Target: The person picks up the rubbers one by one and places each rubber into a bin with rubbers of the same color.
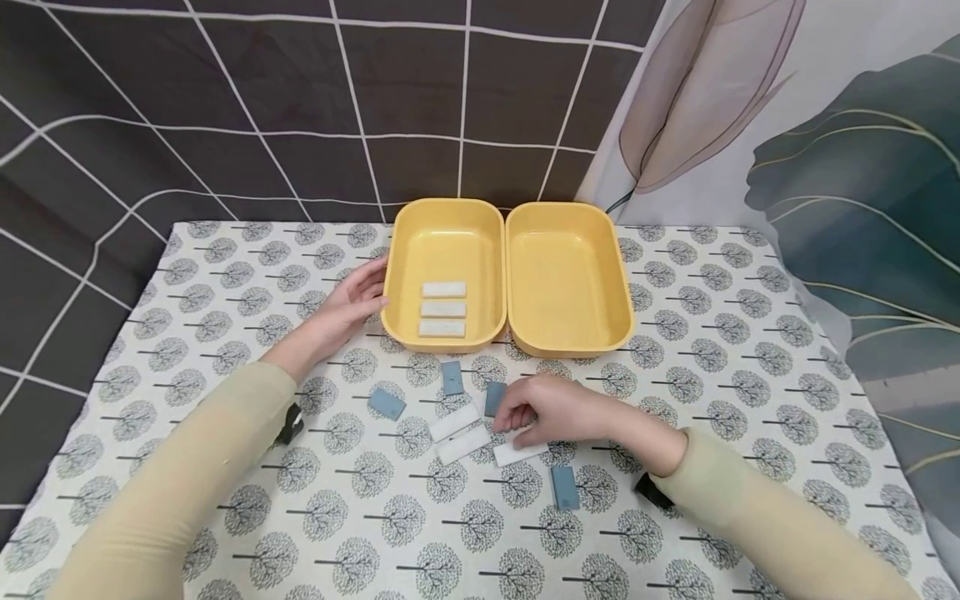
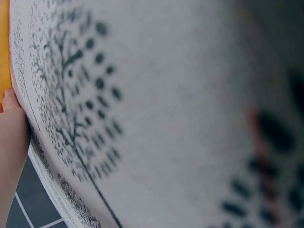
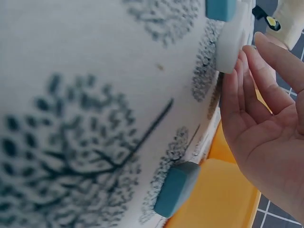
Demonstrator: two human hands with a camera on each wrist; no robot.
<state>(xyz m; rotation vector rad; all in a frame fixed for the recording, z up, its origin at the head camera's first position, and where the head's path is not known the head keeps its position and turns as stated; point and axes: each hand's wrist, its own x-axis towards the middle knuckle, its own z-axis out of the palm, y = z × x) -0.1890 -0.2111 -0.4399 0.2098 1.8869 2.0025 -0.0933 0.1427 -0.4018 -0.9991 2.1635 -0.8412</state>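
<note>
Behind the left hand [image 1: 341, 318] runs a long, plain, pale-yellow sleeve [image 1: 180, 467], and behind the right hand [image 1: 558, 408] a matching sleeve [image 1: 795, 521]. Nearest each hand, the cloth ends in a smoother, faintly greenish band: the left cuff [image 1: 261, 390] and the right cuff [image 1: 708, 475]. A small black piece [image 1: 291, 425] shows beside the former, a similar black block [image 1: 654, 492] beside the latter.

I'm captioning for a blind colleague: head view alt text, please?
A right hand reaches among white blocks and blue blocks on printed cloth; the left hand touches a yellow tray holding three white blocks, beside an empty tray.
</note>
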